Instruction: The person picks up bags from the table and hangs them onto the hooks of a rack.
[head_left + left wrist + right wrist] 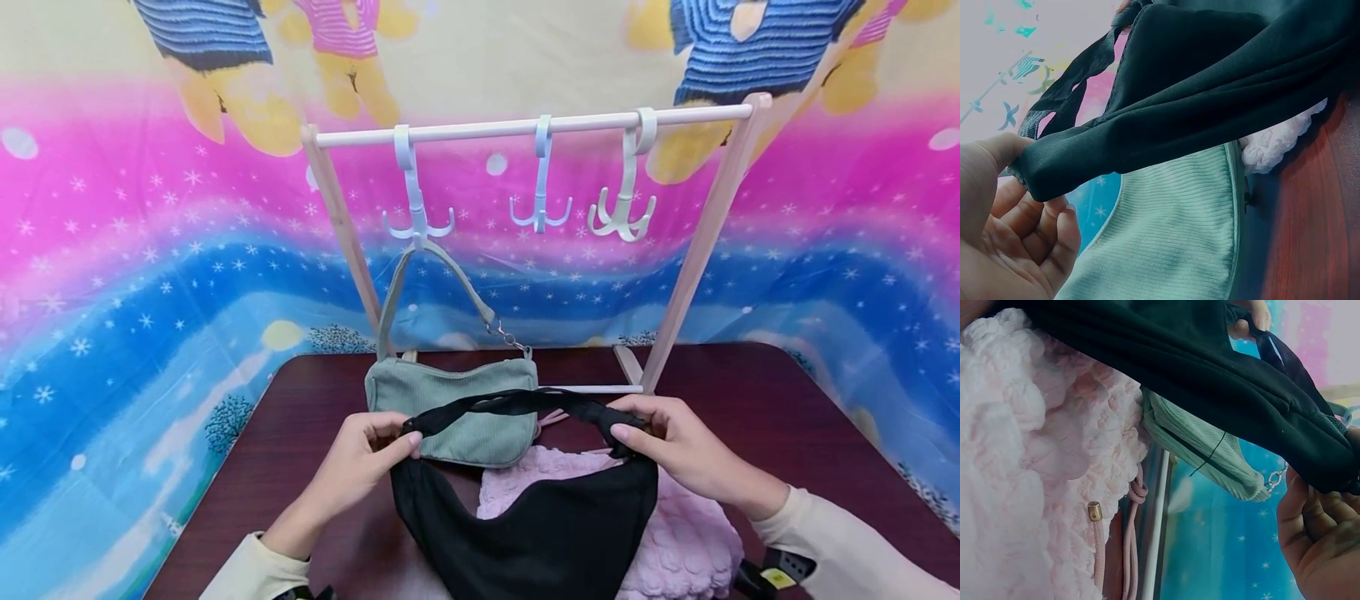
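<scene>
A black fabric shoulder bag (540, 533) hangs between my two hands, its strap bowed upward. My left hand (356, 467) pinches its upper left corner where strap and body meet; in the left wrist view the thumb lies over the black cloth. At the opposite corner my right hand (682, 446) grips the strap's base. Behind it, a green corduroy bag (450, 392) hangs by its strap from the left hook hanger (416, 200), its lower part near the tabletop. A fluffy pink bag (690, 533) lies on the table, partly hidden by the black bag.
A wooden rack (517, 127) stands at the back of the dark red table (262, 467). On its bar hang a blue hook hanger (541, 183) and a pale green one (624, 187). A printed cloth (90, 275) covers the wall behind.
</scene>
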A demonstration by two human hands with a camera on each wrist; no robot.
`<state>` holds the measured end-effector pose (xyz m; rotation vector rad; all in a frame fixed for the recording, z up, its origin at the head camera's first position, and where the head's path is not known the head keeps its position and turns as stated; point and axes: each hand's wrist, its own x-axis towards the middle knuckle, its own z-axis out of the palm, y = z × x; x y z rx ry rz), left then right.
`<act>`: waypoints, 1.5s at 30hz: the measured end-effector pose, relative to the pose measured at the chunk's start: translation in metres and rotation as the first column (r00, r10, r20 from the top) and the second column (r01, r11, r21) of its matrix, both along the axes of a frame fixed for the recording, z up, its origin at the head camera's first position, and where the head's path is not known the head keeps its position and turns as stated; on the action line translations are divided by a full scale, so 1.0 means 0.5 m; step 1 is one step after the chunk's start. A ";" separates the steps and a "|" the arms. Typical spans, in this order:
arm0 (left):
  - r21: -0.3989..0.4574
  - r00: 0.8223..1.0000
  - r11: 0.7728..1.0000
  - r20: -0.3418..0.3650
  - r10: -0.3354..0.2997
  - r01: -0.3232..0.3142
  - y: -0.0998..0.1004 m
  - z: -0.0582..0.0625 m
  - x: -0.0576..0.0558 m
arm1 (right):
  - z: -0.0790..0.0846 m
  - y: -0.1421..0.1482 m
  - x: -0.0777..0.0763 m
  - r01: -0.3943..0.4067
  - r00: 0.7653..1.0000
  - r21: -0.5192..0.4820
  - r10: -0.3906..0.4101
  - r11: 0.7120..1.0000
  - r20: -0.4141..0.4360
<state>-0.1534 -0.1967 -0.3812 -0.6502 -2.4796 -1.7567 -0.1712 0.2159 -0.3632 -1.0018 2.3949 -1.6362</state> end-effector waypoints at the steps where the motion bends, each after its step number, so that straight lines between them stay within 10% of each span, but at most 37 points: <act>1: 0.003 1.000 1.000 -0.001 -0.001 0.001 0.000 0.001 0.000 | 0.001 0.000 0.000 0.001 1.000 0.000 -0.001 1.000 -0.003; 45: 0.030 0.996 0.999 -0.082 0.047 -0.045 0.018 0.044 0.007 | 0.048 -0.011 0.003 0.032 0.997 -0.081 -0.037 0.996 -0.065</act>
